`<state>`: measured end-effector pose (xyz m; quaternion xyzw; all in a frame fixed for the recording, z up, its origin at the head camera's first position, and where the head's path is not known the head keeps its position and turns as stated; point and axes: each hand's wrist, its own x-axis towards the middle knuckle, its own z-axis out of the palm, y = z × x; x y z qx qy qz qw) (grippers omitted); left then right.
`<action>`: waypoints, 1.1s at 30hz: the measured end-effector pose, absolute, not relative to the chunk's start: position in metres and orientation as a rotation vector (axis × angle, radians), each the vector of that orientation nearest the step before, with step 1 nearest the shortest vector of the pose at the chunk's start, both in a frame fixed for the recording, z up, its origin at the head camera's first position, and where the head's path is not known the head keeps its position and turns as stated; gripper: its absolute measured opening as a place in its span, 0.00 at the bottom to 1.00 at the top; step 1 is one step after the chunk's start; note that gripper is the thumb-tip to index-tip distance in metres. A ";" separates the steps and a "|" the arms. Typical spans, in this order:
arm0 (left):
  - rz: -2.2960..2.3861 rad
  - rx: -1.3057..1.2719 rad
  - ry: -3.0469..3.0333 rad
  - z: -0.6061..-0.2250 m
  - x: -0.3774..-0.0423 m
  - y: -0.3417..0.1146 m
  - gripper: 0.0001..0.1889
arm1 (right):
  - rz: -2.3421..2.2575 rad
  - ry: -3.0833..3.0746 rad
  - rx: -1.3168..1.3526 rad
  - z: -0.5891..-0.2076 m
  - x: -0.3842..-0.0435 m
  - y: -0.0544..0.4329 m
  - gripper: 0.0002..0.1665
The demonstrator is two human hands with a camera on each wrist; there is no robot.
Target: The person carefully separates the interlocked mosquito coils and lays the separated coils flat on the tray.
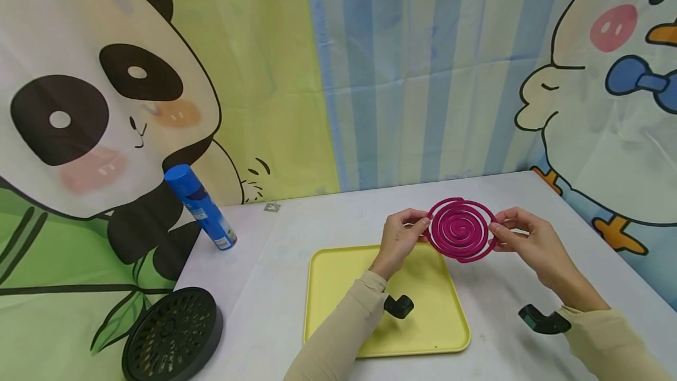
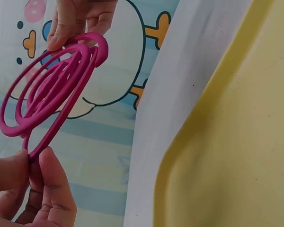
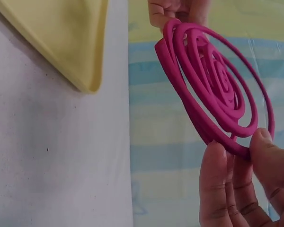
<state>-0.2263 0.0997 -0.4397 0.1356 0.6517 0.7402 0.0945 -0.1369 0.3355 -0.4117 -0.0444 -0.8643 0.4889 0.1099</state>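
A magenta mosquito coil [image 1: 461, 229], which looks like two spirals nested together, is held up above the table with its flat side towards the head camera. My left hand [image 1: 400, 241] pinches its left edge between thumb and fingers. On the opposite edge, my right hand [image 1: 536, 247] pinches the outer ring. Both wrist views show gaps between the windings of the coil [image 3: 184, 97], some of which stand apart in depth. Below the left hand lies a yellow tray [image 1: 338, 293] on the white table.
A blue spray can [image 1: 203, 207] with a blue cap stands at the table's back left. A round black slotted holder [image 1: 171, 334] sits at the front left. Printed curtains with a panda [image 1: 127, 134] and a duck hang behind the table [image 1: 264, 287].
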 end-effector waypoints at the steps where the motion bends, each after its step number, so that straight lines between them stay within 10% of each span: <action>1: 2.196 0.402 1.928 -0.440 -0.226 0.100 0.05 | 1.423 -2.537 -0.111 -0.412 -0.136 0.335 0.23; 33: 2.179 0.419 1.903 -0.441 -0.226 0.096 0.05 | 1.355 -2.555 -0.087 -0.406 -0.134 0.328 0.26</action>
